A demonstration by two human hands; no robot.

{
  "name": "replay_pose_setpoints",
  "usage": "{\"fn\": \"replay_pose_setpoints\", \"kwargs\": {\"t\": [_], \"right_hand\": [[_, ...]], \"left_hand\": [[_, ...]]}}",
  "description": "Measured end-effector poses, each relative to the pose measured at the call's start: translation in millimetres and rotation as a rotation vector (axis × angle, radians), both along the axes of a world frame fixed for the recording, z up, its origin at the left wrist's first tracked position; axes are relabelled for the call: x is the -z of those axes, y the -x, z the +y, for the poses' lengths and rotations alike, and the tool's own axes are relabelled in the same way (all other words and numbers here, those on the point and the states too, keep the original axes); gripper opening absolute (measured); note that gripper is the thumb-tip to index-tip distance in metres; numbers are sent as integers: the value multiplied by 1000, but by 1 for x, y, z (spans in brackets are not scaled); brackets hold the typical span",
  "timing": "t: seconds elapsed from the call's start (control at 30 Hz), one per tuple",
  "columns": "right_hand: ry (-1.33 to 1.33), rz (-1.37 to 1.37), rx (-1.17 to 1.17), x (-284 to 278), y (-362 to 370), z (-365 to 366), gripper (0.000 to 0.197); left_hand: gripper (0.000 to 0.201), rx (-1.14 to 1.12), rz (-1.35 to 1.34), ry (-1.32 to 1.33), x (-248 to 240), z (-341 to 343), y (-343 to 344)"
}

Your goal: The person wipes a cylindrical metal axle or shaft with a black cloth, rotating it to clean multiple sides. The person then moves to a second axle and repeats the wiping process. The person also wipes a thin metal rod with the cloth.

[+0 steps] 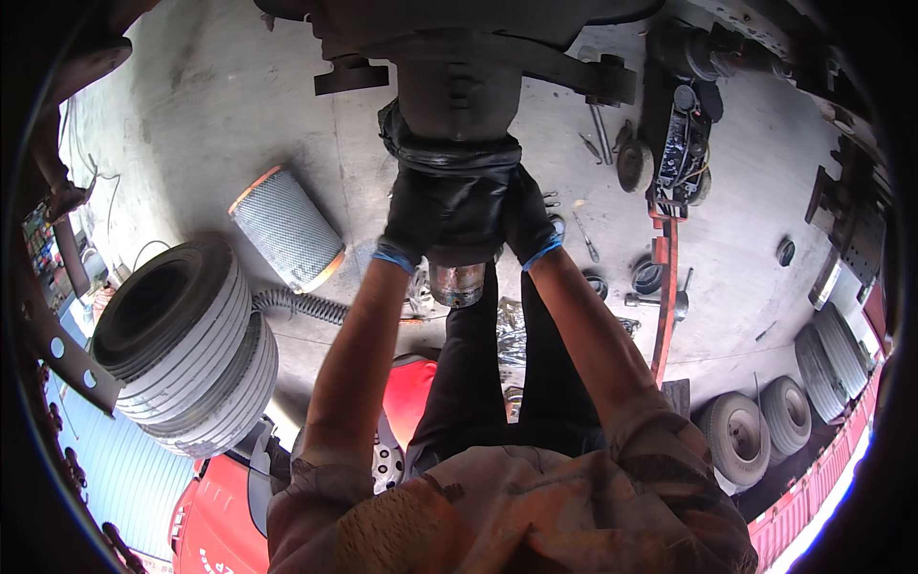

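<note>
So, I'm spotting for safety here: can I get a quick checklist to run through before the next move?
1. Left hand on the black part: ok.
2. Right hand on its other side: ok.
3. Both hands gloved: ok.
4. Fingers fully closed around it: cannot tell.
5. Metal cylinder below it firmly supported: cannot tell.
6. Floor free of loose tools: not ok; a slim tool lies there.

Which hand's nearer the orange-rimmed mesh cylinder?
Left. In this view, the left hand is right of the mesh cylinder; the right hand is farther right, on the other side of the black part.
</note>
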State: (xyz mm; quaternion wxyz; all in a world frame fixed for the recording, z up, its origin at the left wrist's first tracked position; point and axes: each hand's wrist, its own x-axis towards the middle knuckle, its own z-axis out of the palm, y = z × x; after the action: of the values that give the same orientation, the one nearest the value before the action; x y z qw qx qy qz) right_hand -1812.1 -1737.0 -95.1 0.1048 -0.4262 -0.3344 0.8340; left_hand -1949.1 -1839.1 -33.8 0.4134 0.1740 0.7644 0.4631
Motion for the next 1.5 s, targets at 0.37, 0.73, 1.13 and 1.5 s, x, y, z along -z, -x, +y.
{"fn": "replay_pose_setpoints", "kwargs": {"t": [0.37, 0.73, 1.13, 1.5], "right_hand": [[-916, -512, -758, -82, 29, -1, 30], [-821, 44, -296, -10, 4, 5, 41], [-996, -233, -704, -51, -46, -25, 35], [-1668, -128, -1073, -23, -108, -73, 30]], "left_hand": [[47, -130, -1250, -478, 82, -39, 28], [50, -39, -548, -231, 42, -41, 17], [49, -4, -304, -68, 7, -71, -48], [64, 7, -258, 34, -5, -118, -101]]}}
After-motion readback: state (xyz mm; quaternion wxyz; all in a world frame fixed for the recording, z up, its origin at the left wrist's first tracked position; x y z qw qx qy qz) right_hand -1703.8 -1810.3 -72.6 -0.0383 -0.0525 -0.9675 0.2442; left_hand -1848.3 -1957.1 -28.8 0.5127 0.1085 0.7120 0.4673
